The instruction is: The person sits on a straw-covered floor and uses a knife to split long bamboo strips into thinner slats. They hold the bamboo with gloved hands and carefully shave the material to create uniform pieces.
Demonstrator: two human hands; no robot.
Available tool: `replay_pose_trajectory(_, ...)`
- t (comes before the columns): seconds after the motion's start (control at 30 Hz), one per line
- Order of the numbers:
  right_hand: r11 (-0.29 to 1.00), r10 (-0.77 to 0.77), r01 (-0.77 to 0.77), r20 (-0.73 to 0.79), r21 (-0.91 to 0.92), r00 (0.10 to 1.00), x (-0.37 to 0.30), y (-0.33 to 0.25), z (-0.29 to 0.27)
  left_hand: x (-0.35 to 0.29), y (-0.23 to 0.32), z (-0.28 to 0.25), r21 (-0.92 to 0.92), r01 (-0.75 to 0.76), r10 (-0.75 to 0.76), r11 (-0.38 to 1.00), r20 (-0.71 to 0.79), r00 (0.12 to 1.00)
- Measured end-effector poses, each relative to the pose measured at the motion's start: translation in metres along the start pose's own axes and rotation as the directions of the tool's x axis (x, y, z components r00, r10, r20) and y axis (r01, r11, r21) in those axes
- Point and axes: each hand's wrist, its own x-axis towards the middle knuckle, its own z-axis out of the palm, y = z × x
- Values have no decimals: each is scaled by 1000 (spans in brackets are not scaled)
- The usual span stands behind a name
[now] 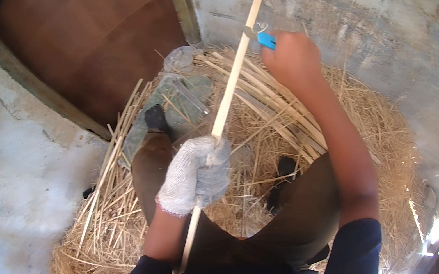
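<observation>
My left hand (pixel 197 174), in a white knitted glove, is closed round a long pale wooden strip (pixel 231 85), which looks like split bamboo. The strip runs from my lap up past the top edge of the view. Farther off, my bare right hand (pixel 294 56) grips a blue-handled knife (pixel 267 41). Its blade lies against the strip's upper part, where a thin curled shaving (pixel 259 27) stands out. Most of the knife's handle is hidden in my fist.
A bundle of similar strips (pixel 275 103) lies beyond my knees, and more strips (pixel 113 166) lean at the left. Straw-like shavings (pixel 360 110) cover the floor. A grey-green slab (pixel 195 91) sits near my foot. A brown door panel (pixel 88 27) and pale walls (pixel 17 163) surround me.
</observation>
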Motion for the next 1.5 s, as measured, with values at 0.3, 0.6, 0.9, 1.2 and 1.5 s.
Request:
replay_pose_trajectory(0.3,898,437,-437,12,55,899,29,64,-45,-4,-15,25,108,169,-159,980,-91,983)
replay_pose_trajectory(0.6,669,742,-695,-172,264,648,24,183,-41,0,-26,19,59,256,-260,965,77,962)
replay_pose_trajectory(0.9,988,147,-144,-48,50,988,5,53,-8,27,-4,-29,-63,-54,56,997,31,998)
replay_pose_trajectory(1.2,995,-96,98,186,-4,978,-17,-13,30,30,-1,-28,62,-64,69,996,-75,995)
replay_pose_trajectory(1.5,989,-143,122,318,85,937,-40,-46,30,21,-2,-23,367,-110,234,924,-314,920)
